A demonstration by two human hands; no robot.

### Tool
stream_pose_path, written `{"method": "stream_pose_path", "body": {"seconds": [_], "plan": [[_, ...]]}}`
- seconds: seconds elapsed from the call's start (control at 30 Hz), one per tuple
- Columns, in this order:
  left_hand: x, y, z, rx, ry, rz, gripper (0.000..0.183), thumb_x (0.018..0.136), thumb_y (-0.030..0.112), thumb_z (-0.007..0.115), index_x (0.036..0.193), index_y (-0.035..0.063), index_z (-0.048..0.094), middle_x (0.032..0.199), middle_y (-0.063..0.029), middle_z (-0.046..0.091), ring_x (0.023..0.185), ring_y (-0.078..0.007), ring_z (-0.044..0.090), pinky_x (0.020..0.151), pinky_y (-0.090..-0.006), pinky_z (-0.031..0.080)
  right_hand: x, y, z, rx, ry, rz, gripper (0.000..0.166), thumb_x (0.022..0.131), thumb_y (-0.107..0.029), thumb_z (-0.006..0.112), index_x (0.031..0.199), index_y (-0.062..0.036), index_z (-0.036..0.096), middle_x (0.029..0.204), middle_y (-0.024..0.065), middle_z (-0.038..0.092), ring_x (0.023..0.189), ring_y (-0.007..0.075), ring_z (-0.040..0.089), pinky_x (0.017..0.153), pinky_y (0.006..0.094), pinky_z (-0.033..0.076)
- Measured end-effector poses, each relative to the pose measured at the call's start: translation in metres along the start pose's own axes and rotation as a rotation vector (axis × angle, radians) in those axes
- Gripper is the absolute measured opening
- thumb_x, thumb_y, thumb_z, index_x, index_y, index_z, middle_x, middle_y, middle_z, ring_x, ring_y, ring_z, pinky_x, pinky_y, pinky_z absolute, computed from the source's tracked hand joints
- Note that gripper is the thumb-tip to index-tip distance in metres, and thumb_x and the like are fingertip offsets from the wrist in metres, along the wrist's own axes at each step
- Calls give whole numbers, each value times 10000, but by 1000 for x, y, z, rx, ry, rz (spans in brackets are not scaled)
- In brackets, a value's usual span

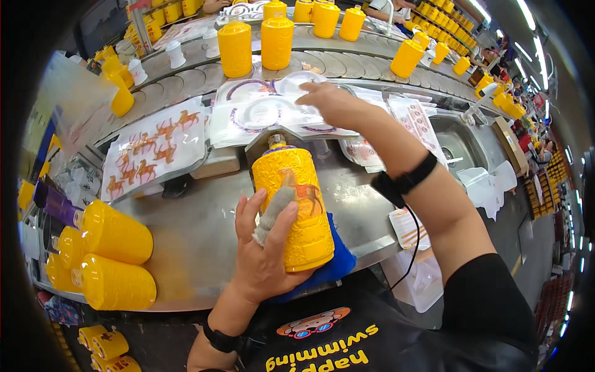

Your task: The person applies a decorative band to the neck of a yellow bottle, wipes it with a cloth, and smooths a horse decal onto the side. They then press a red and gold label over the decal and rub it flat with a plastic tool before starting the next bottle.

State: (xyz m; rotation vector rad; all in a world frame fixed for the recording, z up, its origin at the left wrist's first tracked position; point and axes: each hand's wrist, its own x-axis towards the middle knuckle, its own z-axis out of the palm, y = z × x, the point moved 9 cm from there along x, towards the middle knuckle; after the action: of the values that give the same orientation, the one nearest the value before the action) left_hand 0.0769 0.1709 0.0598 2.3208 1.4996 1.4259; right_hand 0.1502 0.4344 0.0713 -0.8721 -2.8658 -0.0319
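Observation:
My left hand [265,251] grips a yellow embossed bottle [309,237] from its left side and below. One finger wears a grey knitted finger cover [275,215]. A brown horse decal [307,190] shows on the bottle's face. The bottle tilts with its clear neck away from me, beside an angled metal holder [293,133]; whether they touch is unclear. Beneath its lower end lies a blue cloth [341,253]. My right hand [332,103] reaches over clear-and-white decal sheets [260,111] with purple ring prints, fingers apart, nothing visible between them.
Horse decal sheets [153,149] lie to the left. Several yellow bottles [118,283] rest on their sides at the table's left edge. Past the sheets runs a slatted conveyor [320,63] carrying upright bottles [234,49]. A sink [458,139] is at right; people sit across the conveyor.

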Motion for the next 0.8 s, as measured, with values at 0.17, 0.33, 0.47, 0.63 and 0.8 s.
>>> {"method": "stream_pose_path", "body": {"seconds": [0.17, 0.33, 0.47, 0.63, 0.8], "plan": [[-4, -5, 0, -17, -9, -3, 865, 632, 459, 839, 1356, 174, 464, 1373, -222, 378, 1320, -394, 344, 1113, -583, 226, 21, 5, 46, -52, -311, 95, 488, 857, -1, 524, 1279, -229, 612, 1460, 120, 427, 1296, 362, 448, 1042, 421, 424], [-8, -10, 4, -50, -25, 7, 845, 636, 477, 838, 1337, 176, 477, 1369, -224, 397, 1312, -401, 359, 1103, -589, 237, -18, 64, 31, -335, -365, 167, 399, 891, -100, 529, 1235, -270, 641, 1370, 96, 495, 1285, 318, 443, 959, 477, 464], [-10, -12, 4, -76, 8, 1, 833, 638, 495, 838, 1321, 175, 483, 1373, -212, 415, 1310, -414, 363, 1092, -591, 263, -33, 113, 18, -409, -141, 340, 245, 863, -171, 589, 1054, -246, 724, 1198, 58, 558, 1218, 283, 488, 909, 520, 480], [-10, -12, 5, -58, -9, 4, 824, 644, 501, 835, 1317, 181, 483, 1381, -200, 428, 1316, -415, 358, 1087, -592, 274, -41, 114, 26, -168, 100, 236, 212, 858, -166, 587, 997, -217, 739, 1237, 69, 554, 1228, 282, 475, 907, 535, 476], [-13, -15, 5, -76, 5, -22, 835, 636, 476, 849, 1319, 169, 479, 1405, -255, 376, 1313, -438, 354, 1079, -573, 305, -44, 147, 17, -195, 184, 514, 264, 846, -282, 602, 960, -86, 736, 1102, 163, 645, 1087, 334, 583, 912, 445, 482]]}}
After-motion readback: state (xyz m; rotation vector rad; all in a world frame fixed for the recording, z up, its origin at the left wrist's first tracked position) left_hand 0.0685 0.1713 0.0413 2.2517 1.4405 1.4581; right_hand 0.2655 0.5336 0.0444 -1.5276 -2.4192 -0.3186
